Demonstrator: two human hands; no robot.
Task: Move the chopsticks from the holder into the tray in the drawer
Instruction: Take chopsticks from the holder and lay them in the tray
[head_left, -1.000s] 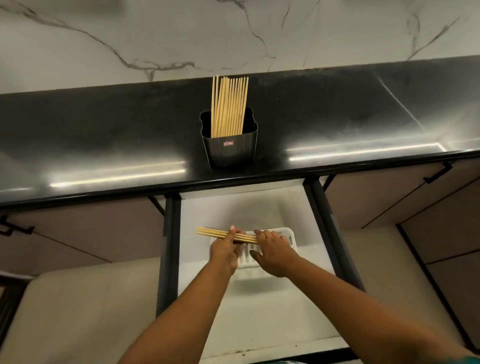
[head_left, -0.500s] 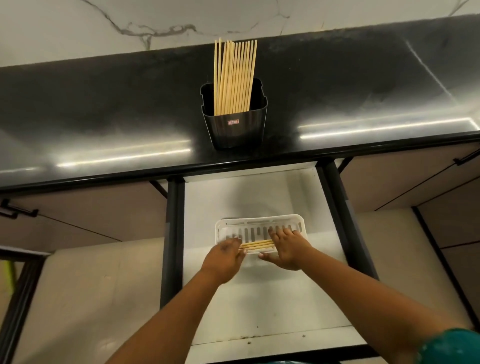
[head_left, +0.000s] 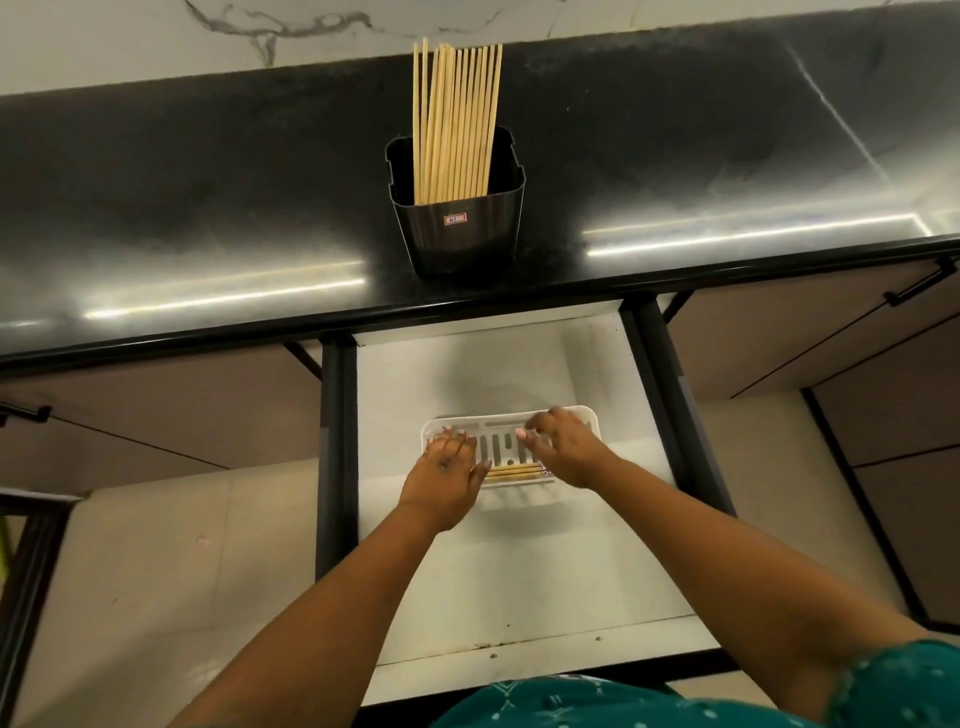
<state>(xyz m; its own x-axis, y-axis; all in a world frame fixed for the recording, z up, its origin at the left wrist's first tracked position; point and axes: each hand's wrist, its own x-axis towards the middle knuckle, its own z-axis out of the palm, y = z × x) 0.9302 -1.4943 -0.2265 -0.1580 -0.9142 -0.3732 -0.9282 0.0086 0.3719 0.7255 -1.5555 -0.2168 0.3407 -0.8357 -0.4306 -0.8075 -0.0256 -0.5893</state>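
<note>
Over the white tray (head_left: 592, 415) in the open drawer (head_left: 519, 571), the left hand (head_left: 448, 475) rests with straight fingers on the tray's left end, holding nothing. A few chopsticks (head_left: 514, 472) lie crosswise along the tray's near edge. The right hand (head_left: 563, 446), fingers loosely spread, hovers empty over the tray's right part. Beyond the tray, on the desk (head_left: 208, 208), the holder (head_left: 460, 228) carries the remaining chopsticks (head_left: 457, 119) upright, straight ahead of both hands, about equally near either.

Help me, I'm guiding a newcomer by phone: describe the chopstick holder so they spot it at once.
On the black countertop, just above the open drawer, stands the holder. It is a dark, squarish cup with a small red label, the only thing with chopsticks standing upright.
</note>
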